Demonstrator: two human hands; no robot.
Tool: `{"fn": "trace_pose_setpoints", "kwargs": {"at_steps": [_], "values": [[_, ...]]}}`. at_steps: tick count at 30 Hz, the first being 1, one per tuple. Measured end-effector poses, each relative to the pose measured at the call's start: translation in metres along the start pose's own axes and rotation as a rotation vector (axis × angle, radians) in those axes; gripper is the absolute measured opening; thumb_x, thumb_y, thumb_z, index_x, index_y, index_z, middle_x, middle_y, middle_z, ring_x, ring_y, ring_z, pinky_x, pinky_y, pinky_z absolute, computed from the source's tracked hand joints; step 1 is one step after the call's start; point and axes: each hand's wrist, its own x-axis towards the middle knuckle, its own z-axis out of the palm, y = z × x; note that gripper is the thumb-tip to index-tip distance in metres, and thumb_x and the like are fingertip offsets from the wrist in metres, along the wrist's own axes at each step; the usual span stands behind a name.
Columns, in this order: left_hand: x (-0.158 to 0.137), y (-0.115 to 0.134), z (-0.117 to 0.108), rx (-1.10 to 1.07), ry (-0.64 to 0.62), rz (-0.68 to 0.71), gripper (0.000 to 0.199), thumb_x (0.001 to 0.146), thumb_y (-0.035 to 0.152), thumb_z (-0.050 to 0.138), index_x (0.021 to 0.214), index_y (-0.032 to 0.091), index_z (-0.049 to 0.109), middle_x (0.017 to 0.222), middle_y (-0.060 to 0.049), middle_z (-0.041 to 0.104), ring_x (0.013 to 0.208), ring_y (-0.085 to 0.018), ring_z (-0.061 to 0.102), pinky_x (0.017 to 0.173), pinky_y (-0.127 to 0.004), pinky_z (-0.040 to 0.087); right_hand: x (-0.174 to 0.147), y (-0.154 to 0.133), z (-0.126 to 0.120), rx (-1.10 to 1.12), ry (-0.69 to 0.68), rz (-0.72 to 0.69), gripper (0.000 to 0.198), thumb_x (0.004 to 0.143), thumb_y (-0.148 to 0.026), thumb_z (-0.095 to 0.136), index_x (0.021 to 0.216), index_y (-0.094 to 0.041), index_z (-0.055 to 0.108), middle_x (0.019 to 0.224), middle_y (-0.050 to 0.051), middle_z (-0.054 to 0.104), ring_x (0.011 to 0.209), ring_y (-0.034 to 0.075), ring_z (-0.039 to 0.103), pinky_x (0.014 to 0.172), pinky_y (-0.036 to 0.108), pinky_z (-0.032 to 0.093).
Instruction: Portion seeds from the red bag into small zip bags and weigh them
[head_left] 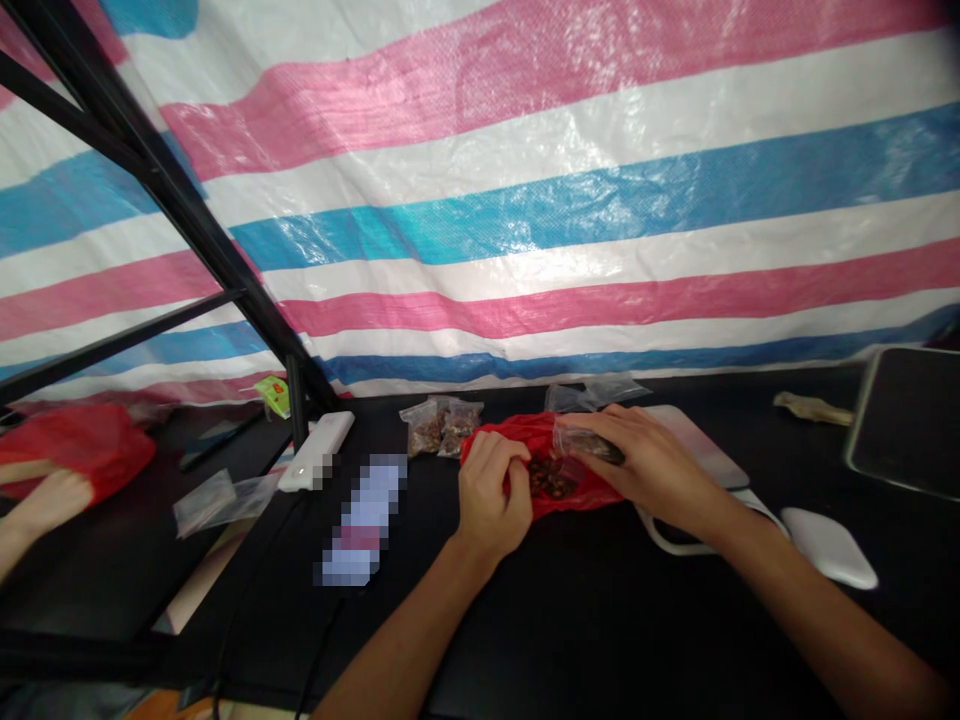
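Observation:
My left hand (491, 490) is closed on the near left edge of a red plastic bag (592, 492). The bag lies spread on the black desk, its mouth turned up, and small brown pieces (553, 478) show inside. My right hand (651, 462) is over the bag's right side, fingers curled round a small clear plastic bag (574, 440) with something dark near the fingertips. What that dark part is, I cannot make out. Just behind my left hand lie several small clear bags filled with brown bits (442, 425).
Flat clear bags (592, 392) lie at the back. A tablet-like slab (697, 440), white mouse (829, 547) and dark screen (907, 420) are right. A blurred phone (364, 520) and white power strip (319, 450) lie left, before a black frame (195, 220). Beyond it, another person's hand (52, 500) holds a red bag.

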Motion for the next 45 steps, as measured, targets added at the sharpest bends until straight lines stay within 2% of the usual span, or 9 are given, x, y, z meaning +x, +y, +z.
{"fn": "trace_pose_setpoints", "kwargs": {"at_steps": [9,15,20,26,29,31,35,39,45], "values": [[0.0,-0.001,-0.001,0.014,0.001,-0.013,0.022,0.096,0.007,0.045,0.087,0.02,0.061,0.08,-0.004,0.064,0.079,-0.018,0.057,0.076,-0.035,0.043,-0.011,0.029,-0.015,0.253,0.183,0.175,0.035,0.094,-0.045,0.065,0.127,-0.032,0.067,0.127,0.005,0.075,0.112,0.03,0.071,0.1,0.047,0.055],[0.0,-0.001,0.0,0.012,-0.017,-0.004,0.022,0.097,0.009,0.045,0.086,0.02,0.06,0.079,-0.003,0.063,0.077,-0.018,0.057,0.075,-0.034,0.044,-0.037,0.079,-0.033,0.119,-0.03,0.214,0.04,0.091,-0.044,0.067,0.13,-0.034,0.066,0.124,0.005,0.076,0.106,0.033,0.072,0.092,0.05,0.057],[0.0,-0.003,0.0,-0.018,-0.062,0.01,0.022,0.097,0.009,0.044,0.087,0.021,0.06,0.079,-0.004,0.063,0.077,-0.018,0.057,0.074,-0.034,0.043,-0.051,0.085,-0.036,0.027,0.073,0.169,0.054,0.094,-0.046,0.062,0.146,-0.037,0.052,0.142,0.006,0.066,0.126,0.039,0.062,0.105,0.061,0.047],[0.004,0.008,-0.003,0.032,-0.285,0.079,0.015,0.094,0.013,0.054,0.101,0.02,0.065,0.092,-0.008,0.068,0.09,-0.022,0.06,0.08,-0.038,0.048,-0.047,0.072,-0.042,-0.004,0.266,0.247,0.036,0.097,-0.039,0.056,0.133,-0.034,0.059,0.134,0.007,0.067,0.124,0.036,0.06,0.106,0.058,0.044],[0.005,0.017,-0.001,0.093,-0.48,0.132,0.033,0.091,0.026,0.069,0.123,0.022,0.064,0.117,-0.01,0.071,0.112,-0.027,0.061,0.097,-0.046,0.048,-0.046,0.067,-0.039,-0.043,0.262,0.219,0.029,0.098,-0.04,0.055,0.124,-0.033,0.065,0.123,0.007,0.07,0.119,0.036,0.061,0.1,0.057,0.044],[0.003,0.019,0.003,0.123,-0.547,0.179,0.037,0.089,0.034,0.073,0.124,0.023,0.065,0.119,-0.009,0.072,0.115,-0.028,0.061,0.1,-0.047,0.048,-0.045,0.063,-0.037,-0.055,0.251,0.189,0.025,0.098,-0.04,0.054,0.118,-0.032,0.068,0.117,0.006,0.071,0.116,0.035,0.062,0.098,0.055,0.043],[-0.001,0.014,0.008,0.141,-0.486,0.19,0.006,0.095,0.026,0.067,0.093,0.021,0.068,0.094,-0.007,0.072,0.097,-0.024,0.062,0.088,-0.042,0.05,-0.043,0.052,-0.036,-0.059,0.284,0.179,0.023,0.099,-0.038,0.053,0.112,-0.032,0.071,0.114,0.006,0.071,0.113,0.033,0.062,0.096,0.052,0.042],[-0.001,0.011,0.006,0.089,-0.35,0.119,0.015,0.096,0.02,0.061,0.081,0.019,0.062,0.082,-0.006,0.065,0.084,-0.021,0.057,0.077,-0.038,0.048,-0.042,0.052,-0.036,-0.071,0.311,0.194,0.023,0.099,-0.037,0.052,0.109,-0.032,0.072,0.111,0.006,0.072,0.111,0.032,0.063,0.095,0.051,0.042],[0.001,0.013,0.002,0.033,-0.397,0.1,0.015,0.099,0.02,0.055,0.087,0.019,0.064,0.088,-0.007,0.066,0.087,-0.021,0.056,0.078,-0.038,0.045,-0.047,0.067,-0.037,-0.098,0.165,0.236,0.033,0.098,-0.051,0.056,0.124,-0.034,0.066,0.125,0.006,0.071,0.12,0.035,0.059,0.097,0.054,0.04]]}}
